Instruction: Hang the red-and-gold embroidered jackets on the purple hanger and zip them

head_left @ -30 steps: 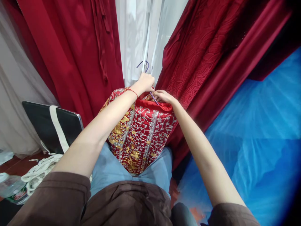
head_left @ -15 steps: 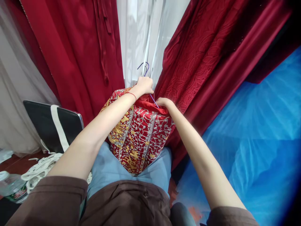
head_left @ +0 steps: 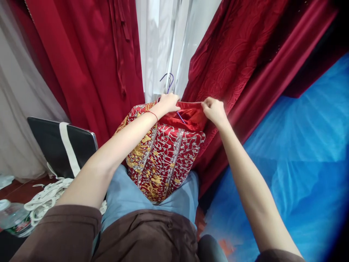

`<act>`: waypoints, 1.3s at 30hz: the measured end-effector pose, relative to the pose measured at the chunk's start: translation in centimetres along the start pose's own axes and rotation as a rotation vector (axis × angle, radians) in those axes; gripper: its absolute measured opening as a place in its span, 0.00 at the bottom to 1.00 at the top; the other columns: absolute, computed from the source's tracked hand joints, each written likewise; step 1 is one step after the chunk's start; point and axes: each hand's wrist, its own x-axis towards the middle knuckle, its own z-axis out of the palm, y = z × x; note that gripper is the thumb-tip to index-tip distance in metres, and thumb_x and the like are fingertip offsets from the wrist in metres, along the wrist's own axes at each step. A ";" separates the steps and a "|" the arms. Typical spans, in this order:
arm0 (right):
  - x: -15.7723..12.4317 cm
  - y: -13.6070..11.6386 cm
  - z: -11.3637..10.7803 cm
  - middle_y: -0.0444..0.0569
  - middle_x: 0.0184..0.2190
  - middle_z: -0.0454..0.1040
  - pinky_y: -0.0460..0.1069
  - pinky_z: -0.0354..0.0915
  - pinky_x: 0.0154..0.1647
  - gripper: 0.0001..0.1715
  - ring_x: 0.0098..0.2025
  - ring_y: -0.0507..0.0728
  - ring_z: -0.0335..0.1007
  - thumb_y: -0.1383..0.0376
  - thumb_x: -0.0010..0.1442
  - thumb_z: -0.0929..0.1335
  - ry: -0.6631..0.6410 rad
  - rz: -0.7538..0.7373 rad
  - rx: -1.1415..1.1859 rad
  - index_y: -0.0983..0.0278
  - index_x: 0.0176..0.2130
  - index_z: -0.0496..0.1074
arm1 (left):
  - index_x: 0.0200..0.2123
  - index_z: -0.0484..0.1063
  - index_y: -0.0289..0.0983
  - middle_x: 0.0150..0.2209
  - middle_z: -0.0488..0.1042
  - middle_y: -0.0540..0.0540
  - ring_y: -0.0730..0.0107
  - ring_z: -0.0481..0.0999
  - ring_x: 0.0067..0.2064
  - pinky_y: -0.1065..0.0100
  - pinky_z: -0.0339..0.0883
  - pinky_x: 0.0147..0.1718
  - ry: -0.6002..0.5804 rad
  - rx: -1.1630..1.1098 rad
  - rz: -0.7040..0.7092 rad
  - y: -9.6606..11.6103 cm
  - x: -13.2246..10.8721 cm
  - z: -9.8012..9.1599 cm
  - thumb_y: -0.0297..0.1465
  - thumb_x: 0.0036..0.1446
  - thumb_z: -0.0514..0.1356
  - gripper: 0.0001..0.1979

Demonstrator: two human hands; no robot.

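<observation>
A red garment (head_left: 166,156) with gold and silver embroidery hangs in front of my legs, its plain red lining showing at the top opening. My left hand (head_left: 169,102) is closed around the upper part of a purple hanger (head_left: 180,117), whose hook sticks up above the fist. One arm of the hanger slants down inside the garment's opening. At the right, my right hand (head_left: 214,111) pinches the garment's top edge and holds it out from the hanger. The hanger's far arm is hidden behind my left hand and the cloth.
Dark red drapes of cloth (head_left: 89,54) hang on the left, with patterned red cloth (head_left: 231,69) on the right. Blue tulle (head_left: 300,163) spreads at the far right. To my left are a black case with a white strap (head_left: 62,145), white cord (head_left: 49,196) and a clear bottle (head_left: 16,218).
My right hand has come out of the garment's opening and moved right and up, drawing the top edge outward. The opening shows wider; my left hand has hardly moved.
</observation>
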 end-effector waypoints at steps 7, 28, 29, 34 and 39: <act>-2.1 -4.1 0.5 0.52 0.36 0.74 0.55 0.65 0.46 0.15 0.43 0.59 0.70 0.59 0.70 0.59 0.205 -0.226 0.044 0.62 0.41 0.71 | 0.48 0.77 0.38 0.48 0.78 0.41 0.53 0.74 0.53 0.54 0.62 0.56 0.251 -0.240 0.282 0.4 0.1 0.5 0.37 0.62 0.60 0.15; -10.5 -1.7 -2.9 0.51 0.31 0.74 0.48 0.46 0.30 0.09 0.31 0.56 0.65 0.66 0.61 0.63 0.307 0.043 -0.383 0.64 0.36 0.74 | 0.51 0.72 0.36 0.49 0.75 0.37 0.46 0.68 0.57 0.47 0.52 0.60 0.197 -0.205 0.461 -4.2 -1.6 5.3 0.46 0.55 0.66 0.26; -11.4 -1.5 -2.7 0.50 0.30 0.74 0.48 0.45 0.30 0.09 0.31 0.55 0.64 0.66 0.60 0.63 0.286 0.051 -0.394 0.64 0.35 0.73 | 0.48 0.74 0.37 0.48 0.75 0.38 0.47 0.67 0.57 0.47 0.52 0.60 0.208 -0.202 0.464 -4.3 -1.6 5.5 0.45 0.57 0.64 0.22; -15.5 -0.4 -0.2 0.49 0.30 0.74 0.48 0.48 0.29 0.08 0.32 0.56 0.65 0.65 0.61 0.63 0.333 0.082 -0.260 0.63 0.35 0.72 | 0.40 0.78 0.40 0.43 0.76 0.44 0.53 0.69 0.54 0.49 0.52 0.60 0.139 -0.239 0.510 -4.7 -1.0 5.2 0.42 0.57 0.63 0.14; -19.6 -1.4 5.4 0.53 0.36 0.74 0.51 0.63 0.38 0.13 0.38 0.58 0.69 0.67 0.63 0.59 0.456 0.033 -0.019 0.63 0.41 0.71 | 0.39 0.80 0.43 0.45 0.77 0.47 0.54 0.67 0.57 0.47 0.47 0.63 0.050 -0.362 0.477 -4.8 -0.5 4.5 0.41 0.52 0.66 0.13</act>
